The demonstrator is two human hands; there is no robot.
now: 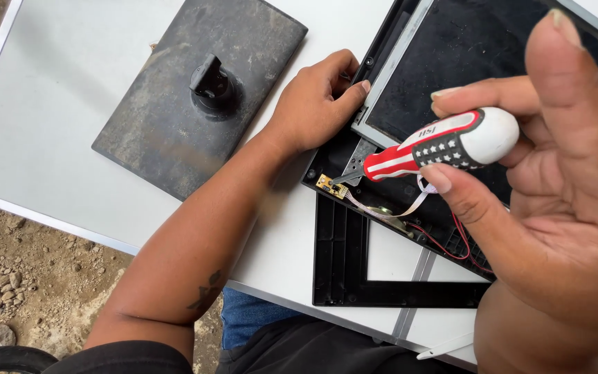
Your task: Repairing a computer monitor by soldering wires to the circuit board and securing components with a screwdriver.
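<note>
My right hand (541,180) grips a screwdriver (444,145) with a red, white and black handle, its tip pointing down-left at a small yellow circuit board (331,185) in the corner of an opened monitor housing (382,201). My left hand (316,100) rests on the left edge of that housing, fingers curled over the rim beside the grey metal panel frame (389,76). Thin white and red wires (410,211) run from the small board across the housing.
A dusty dark monitor stand base (153,131) with a black neck stub lies on the white table (50,90) at the left. A detached black bezel frame (340,263) lies at the table's near edge. Bare stony ground (22,270) is below.
</note>
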